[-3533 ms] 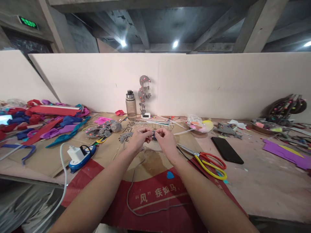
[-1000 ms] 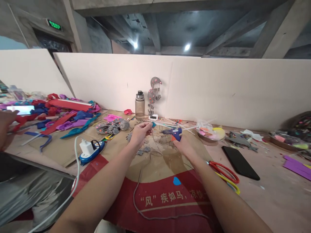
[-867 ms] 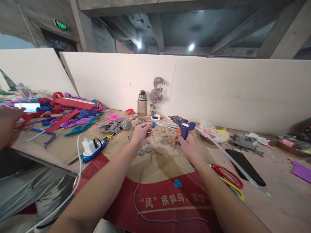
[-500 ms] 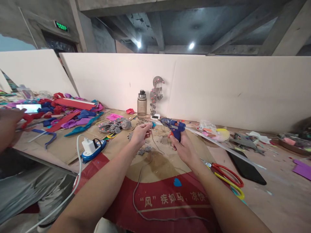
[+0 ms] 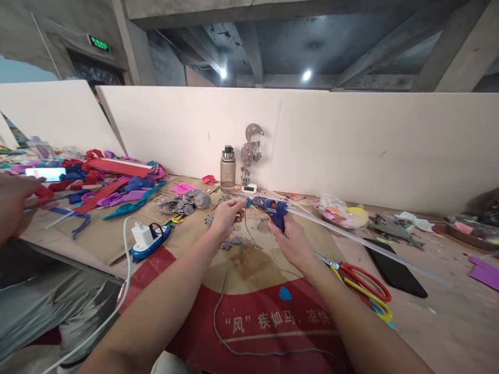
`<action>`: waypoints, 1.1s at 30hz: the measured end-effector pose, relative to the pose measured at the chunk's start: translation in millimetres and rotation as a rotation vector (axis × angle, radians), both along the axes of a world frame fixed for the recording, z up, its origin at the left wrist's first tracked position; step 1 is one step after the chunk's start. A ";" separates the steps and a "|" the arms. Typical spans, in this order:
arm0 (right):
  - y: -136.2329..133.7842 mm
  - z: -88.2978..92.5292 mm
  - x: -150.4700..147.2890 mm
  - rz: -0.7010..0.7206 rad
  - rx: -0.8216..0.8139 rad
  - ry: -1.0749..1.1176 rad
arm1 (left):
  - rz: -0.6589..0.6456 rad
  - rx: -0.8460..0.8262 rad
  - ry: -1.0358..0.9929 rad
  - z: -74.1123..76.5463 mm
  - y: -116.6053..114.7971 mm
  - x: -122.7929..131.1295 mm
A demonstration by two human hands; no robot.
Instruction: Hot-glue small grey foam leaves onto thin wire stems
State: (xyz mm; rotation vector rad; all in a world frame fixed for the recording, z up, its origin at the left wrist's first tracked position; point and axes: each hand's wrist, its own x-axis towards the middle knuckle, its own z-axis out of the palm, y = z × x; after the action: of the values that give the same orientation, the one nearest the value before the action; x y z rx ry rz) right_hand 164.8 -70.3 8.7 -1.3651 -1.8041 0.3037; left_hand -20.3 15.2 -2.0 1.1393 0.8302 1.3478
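My right hand (image 5: pixel 289 242) grips a blue hot glue gun (image 5: pixel 272 209) whose nozzle points left toward my left hand. A long clear glue stick (image 5: pixel 362 242) sticks out of its back to the right. My left hand (image 5: pixel 225 216) pinches a small piece on a grey cord (image 5: pixel 228 270) that trails down over the cardboard (image 5: pixel 249 259). Small grey cut-out pieces (image 5: pixel 233 241) lie just below my left hand.
Red-and-yellow scissors (image 5: pixel 360 285) and a black phone (image 5: pixel 393 270) lie to the right. A blue power strip with a white plug (image 5: pixel 148 239) sits left. A bottle (image 5: pixel 227 170), a grey hanging ornament (image 5: pixel 249 150), coloured foam strips (image 5: pixel 105 182) and another person's hand (image 5: pixel 13 200) are around.
My right hand picked up the glue gun from the table and swung its nozzle left to the piece in my left hand. The left hand stayed in place.
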 end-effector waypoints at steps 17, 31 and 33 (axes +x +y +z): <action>-2.3 2.3 -2.7 -0.001 0.054 -0.054 | 0.055 0.040 0.023 0.8 -1.0 1.4; -5.2 3.9 -4.2 -0.051 0.053 -0.086 | 0.063 0.050 0.018 0.7 -0.3 1.0; -5.1 3.7 -4.4 -0.050 0.059 -0.081 | 0.051 0.050 0.032 -0.8 0.5 1.6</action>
State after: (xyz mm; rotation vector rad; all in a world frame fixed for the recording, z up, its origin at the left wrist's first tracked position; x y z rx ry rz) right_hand 160.5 -75.3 12.4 -1.3966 -1.8273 0.1697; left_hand -18.7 15.6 -2.8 1.1883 0.8581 1.4025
